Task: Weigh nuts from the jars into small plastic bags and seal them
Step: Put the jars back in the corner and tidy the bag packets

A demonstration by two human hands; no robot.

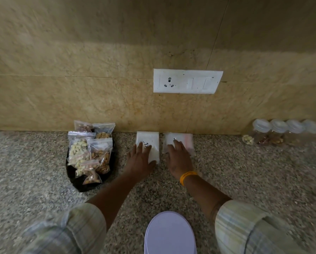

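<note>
The speckled granite counter (43, 180) is rough and grainy. By the white wall socket (186, 81), below it, my left hand (139, 161) lies flat, fingers nearly straight, on a white packet (149, 142); my right hand (179, 160) spreads flat on a stack of clear bags (182, 140). Left of the socket, crinkly filled nut bags (87, 153) heap on a black tray (83, 186); right of it stand round-lidded jars (278, 132)

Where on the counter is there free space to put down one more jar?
Free: the stretch between the bag stack under the right hand and the jars; also the counter left of the tray. Crowded: the tray with filled bags, and the middle, where the left hand rests on the white packet.
</note>
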